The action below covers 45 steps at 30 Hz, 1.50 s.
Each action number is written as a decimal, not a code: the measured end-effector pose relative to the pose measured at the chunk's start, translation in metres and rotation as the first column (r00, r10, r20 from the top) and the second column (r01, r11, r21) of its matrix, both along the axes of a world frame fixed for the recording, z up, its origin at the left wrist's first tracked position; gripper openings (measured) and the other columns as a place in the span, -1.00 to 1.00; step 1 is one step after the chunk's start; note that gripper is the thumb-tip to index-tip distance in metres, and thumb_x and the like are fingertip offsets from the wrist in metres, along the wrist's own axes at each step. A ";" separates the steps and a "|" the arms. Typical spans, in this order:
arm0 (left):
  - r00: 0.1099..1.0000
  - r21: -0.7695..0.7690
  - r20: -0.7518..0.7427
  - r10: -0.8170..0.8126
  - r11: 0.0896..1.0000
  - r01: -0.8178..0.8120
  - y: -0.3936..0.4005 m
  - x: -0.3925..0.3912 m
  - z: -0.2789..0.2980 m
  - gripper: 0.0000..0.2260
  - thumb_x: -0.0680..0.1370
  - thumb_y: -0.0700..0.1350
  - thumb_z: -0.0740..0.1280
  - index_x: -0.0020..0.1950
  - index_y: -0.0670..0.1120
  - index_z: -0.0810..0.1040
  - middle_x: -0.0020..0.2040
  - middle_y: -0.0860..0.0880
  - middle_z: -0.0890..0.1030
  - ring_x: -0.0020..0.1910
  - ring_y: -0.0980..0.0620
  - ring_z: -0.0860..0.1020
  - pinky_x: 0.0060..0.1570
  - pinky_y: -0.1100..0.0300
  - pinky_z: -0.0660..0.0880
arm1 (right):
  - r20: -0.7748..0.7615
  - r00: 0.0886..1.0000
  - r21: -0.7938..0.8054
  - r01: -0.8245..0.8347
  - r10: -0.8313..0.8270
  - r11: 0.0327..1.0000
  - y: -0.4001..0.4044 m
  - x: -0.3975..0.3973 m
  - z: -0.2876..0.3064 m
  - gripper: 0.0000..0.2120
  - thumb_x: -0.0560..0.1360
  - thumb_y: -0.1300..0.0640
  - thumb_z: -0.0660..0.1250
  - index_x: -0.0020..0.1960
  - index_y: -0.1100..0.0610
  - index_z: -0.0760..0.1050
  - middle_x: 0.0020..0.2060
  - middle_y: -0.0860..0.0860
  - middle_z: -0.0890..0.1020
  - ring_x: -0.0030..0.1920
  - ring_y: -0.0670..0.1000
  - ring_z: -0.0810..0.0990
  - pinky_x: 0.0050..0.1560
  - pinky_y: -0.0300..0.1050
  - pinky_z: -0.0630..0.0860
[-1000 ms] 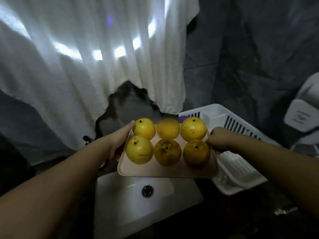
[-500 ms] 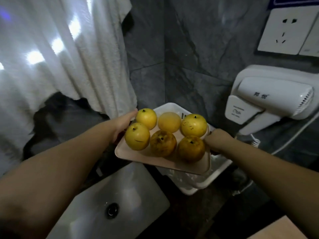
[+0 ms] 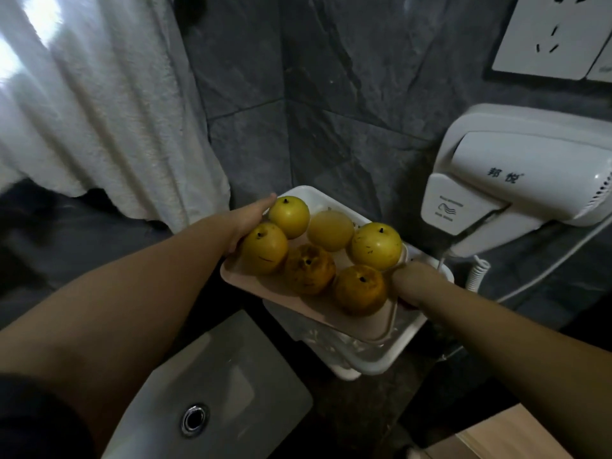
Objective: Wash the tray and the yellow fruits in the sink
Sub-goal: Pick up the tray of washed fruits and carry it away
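Both hands grip the pink tray (image 3: pixel 299 294) by opposite ends, left hand (image 3: pixel 246 220) far-left, right hand (image 3: pixel 414 283) near-right, keeping six yellow fruits (image 3: pixel 376 246) level above the white basket (image 3: pixel 381 359), right of the sink (image 3: pixel 215 392).

The white basket (image 3: pixel 390 356) is mostly hidden under the tray (image 3: pixel 298 294). The left hand (image 3: pixel 246 223) has its fingers tucked behind the fruits (image 3: pixel 318 250). The wall socket (image 3: pixel 549 34) and the sink (image 3: pixel 215 402) are cut off by the picture's edges.
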<state>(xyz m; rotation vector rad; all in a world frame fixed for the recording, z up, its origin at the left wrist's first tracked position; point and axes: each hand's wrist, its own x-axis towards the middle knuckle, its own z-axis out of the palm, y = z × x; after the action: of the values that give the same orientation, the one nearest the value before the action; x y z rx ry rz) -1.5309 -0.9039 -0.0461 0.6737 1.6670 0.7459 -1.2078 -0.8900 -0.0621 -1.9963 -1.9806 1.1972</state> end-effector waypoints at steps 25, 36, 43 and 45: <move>0.997 0.093 0.000 -0.077 0.993 0.077 0.106 -0.001 -0.052 -0.11 0.26 0.55 0.46 0.50 0.17 0.47 0.38 -0.11 0.59 0.26 -0.13 0.62 0.31 -0.12 0.54 | -0.175 0.912 -0.388 0.282 -0.371 0.877 0.028 0.010 -0.027 -0.71 0.67 0.11 0.10 0.00 0.21 0.56 -0.41 0.13 0.69 -0.34 0.09 0.68 -0.45 -0.13 0.59; 0.987 0.030 0.074 -0.146 0.989 0.144 0.106 -0.002 -0.066 0.08 0.20 0.57 0.47 0.64 0.23 0.24 0.58 -0.07 0.37 0.49 -0.17 0.39 0.55 -0.19 0.21 | -0.163 0.904 -0.434 0.295 -0.396 0.851 0.021 0.005 -0.028 -0.76 0.67 0.18 0.10 0.06 0.22 0.53 -0.26 0.17 0.72 -0.16 0.15 0.69 -0.20 0.00 0.65; 0.992 0.003 -0.081 -0.091 0.996 0.092 0.104 0.003 -0.073 0.23 0.06 0.65 0.44 0.65 0.25 0.17 0.61 -0.06 0.33 0.50 -0.16 0.37 0.52 -0.25 0.23 | -0.099 0.897 -0.478 0.337 -0.431 0.811 0.023 0.000 -0.021 -0.75 0.66 0.28 0.04 0.12 0.32 0.48 -0.06 0.28 0.68 -0.04 0.24 0.65 -0.06 0.08 0.62; 0.992 0.006 -0.077 -0.097 0.995 0.098 0.105 0.004 -0.075 0.21 0.05 0.66 0.44 0.63 0.27 0.21 0.58 -0.05 0.37 0.47 -0.16 0.41 0.51 -0.26 0.25 | -0.090 0.891 -0.491 0.350 -0.446 0.798 0.023 -0.002 -0.020 -0.75 0.67 0.26 0.03 0.18 0.33 0.44 0.10 0.33 0.63 0.07 0.28 0.62 0.08 0.11 0.60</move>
<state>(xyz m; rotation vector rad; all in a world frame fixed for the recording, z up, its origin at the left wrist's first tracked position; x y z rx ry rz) -1.5274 -0.7990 -0.1213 0.7938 1.6884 0.6659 -1.2097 -0.8671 -0.0823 -2.2234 -1.1553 1.7839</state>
